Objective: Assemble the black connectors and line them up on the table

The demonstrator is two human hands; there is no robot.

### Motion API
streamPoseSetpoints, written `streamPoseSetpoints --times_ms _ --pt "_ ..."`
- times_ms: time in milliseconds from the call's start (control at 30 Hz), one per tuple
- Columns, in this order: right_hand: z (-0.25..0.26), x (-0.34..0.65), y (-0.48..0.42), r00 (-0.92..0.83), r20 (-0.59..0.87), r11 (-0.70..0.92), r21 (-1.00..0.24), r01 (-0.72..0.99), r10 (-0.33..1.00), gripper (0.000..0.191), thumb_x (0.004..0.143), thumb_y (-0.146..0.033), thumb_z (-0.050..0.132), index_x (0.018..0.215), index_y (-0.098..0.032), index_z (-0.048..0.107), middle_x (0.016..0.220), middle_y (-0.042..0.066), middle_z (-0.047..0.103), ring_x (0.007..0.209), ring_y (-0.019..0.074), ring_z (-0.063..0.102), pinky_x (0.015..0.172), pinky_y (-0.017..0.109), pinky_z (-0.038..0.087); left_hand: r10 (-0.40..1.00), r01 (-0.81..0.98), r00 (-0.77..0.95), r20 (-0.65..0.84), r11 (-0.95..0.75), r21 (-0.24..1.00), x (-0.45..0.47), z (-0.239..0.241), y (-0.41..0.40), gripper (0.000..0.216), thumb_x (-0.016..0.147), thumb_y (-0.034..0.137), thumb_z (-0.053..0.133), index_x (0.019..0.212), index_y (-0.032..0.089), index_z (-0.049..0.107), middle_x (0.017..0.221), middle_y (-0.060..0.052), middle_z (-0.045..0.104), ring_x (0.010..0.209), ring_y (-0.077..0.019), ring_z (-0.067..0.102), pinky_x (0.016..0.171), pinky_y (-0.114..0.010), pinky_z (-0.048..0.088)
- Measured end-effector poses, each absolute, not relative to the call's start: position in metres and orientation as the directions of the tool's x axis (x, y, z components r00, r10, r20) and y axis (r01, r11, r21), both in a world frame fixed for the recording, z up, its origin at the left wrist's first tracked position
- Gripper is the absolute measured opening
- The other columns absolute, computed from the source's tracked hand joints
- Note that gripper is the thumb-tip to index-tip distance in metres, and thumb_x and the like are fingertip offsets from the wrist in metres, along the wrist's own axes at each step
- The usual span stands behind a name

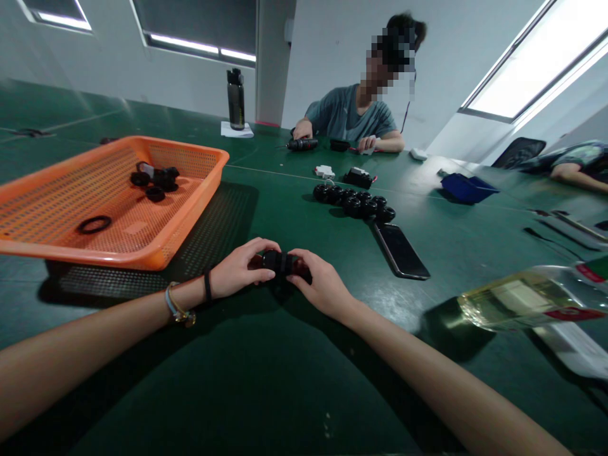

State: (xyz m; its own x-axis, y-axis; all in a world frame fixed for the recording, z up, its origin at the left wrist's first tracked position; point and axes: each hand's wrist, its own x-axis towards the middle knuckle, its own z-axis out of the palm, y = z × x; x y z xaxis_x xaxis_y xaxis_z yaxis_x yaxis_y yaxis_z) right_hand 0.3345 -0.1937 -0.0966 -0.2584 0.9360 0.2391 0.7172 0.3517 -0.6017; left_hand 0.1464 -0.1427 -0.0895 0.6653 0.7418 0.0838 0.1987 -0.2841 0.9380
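Between my two hands is a small black round part (277,261), held just above the green table. My left hand (247,266) is closed on its left end, thumb in front and fingers behind. From the other side my right hand (316,278) grips the right end in the same way. A dark ridge runs around the part's middle; its ends are hidden by my fingers. Beyond my hands lies a cluster of shiny black round parts (354,201) in rows, and a black smartphone (403,251) lies to their right.
An orange basket (164,250) at the left holds several black parts (154,180) and a black ring (94,224). A bottle of yellow liquid (517,297) stands at the right, a blue tray (469,189) farther back. Across the table a person (356,114) handles a dark tool (303,145).
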Motion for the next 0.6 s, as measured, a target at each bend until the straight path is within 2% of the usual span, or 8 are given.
streamPoseSetpoints --times_ms 600 --pt "-0.0974 0.3353 -0.1945 -0.262 0.239 0.354 -0.613 0.706 0.935 0.031 0.075 -0.014 0.056 0.106 -0.018 0.050 0.089 0.004 0.059 0.078 0.0141 0.055 0.075 0.032 0.045 0.745 0.209 0.656 0.118 -0.330 0.920 0.1460 -0.0917 -0.1424 0.034 0.069 0.030 0.060 0.100 0.018 0.050 0.091 -0.002 0.048 0.066 -0.0103 0.050 0.052 -0.021 0.046"
